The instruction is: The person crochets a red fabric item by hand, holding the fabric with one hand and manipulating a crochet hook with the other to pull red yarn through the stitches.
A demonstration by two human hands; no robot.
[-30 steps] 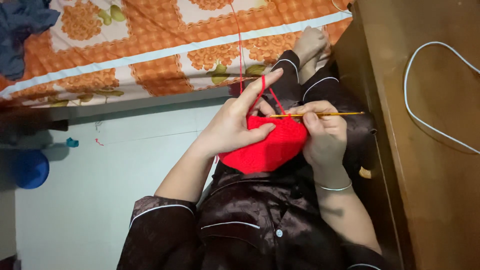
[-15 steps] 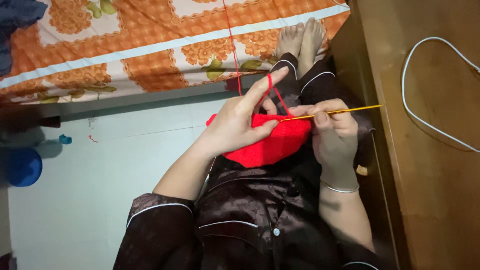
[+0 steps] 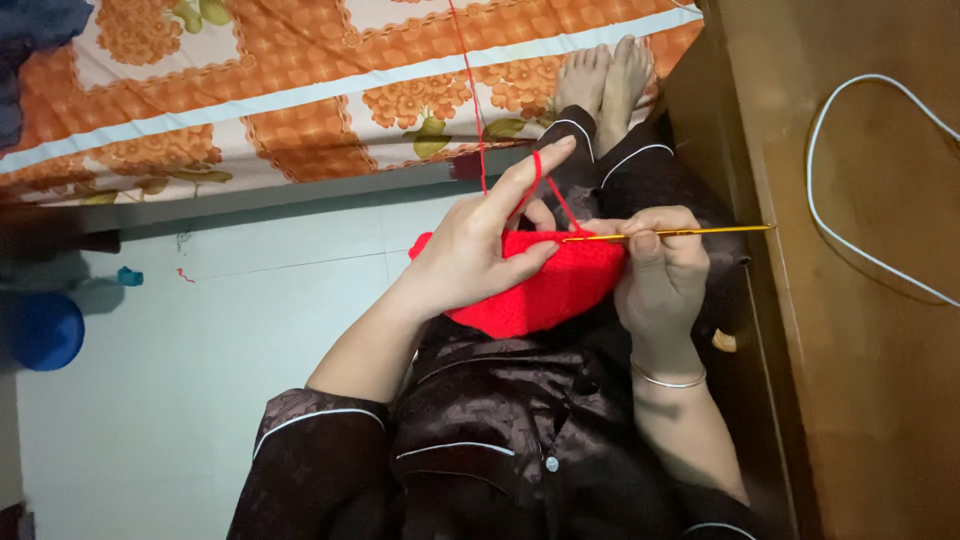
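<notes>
A red crocheted piece (image 3: 545, 285) lies over my lap. My left hand (image 3: 480, 240) pinches its top edge, with the forefinger raised and red yarn (image 3: 470, 90) looped over it; the strand runs up across the bed. My right hand (image 3: 660, 265) grips a thin golden crochet hook (image 3: 670, 233), held level with its tip at the piece's upper edge next to my left thumb. A silver bangle sits on my right wrist.
I sit on a pale tiled floor (image 3: 200, 380) in dark satin pyjamas, bare feet (image 3: 605, 75) stretched towards a bed with an orange floral sheet (image 3: 280, 90). A wooden cabinet (image 3: 860, 300) with a white cable (image 3: 850, 170) stands close at the right. A blue tub (image 3: 40, 330) is at the left.
The view has shifted, so hands and work sit slightly higher and further right. The hook has slid left, its tip now in the piece's edge. My left forefinger stays raised with the yarn.
</notes>
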